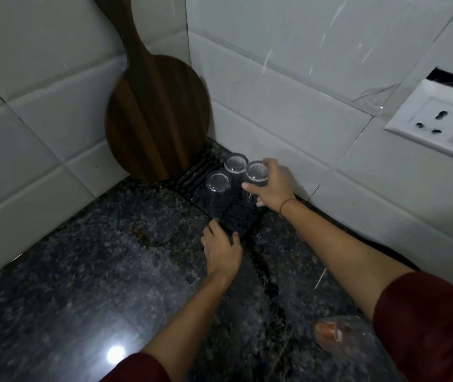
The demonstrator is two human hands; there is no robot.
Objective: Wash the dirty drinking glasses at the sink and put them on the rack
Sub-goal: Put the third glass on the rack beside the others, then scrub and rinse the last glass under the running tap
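A black ribbed rack (192, 177) lies on the dark granite counter in the tiled corner. Three clear drinking glasses stand upside down on it. One glass (217, 186) is at the front left and another glass (236, 164) stands behind it. My right hand (270, 187) grips the third glass (257, 172) at the right, fingers curled round its side. My left hand (222, 248) rests on the rack's near edge, fingers bent over the rim.
A round wooden cutting board (159, 114) with a long handle leans in the wall corner behind the rack. A white wall socket (437, 124) is at the right. A clear object with something red inside (335, 334) lies on the granite counter (82, 271) near my right elbow.
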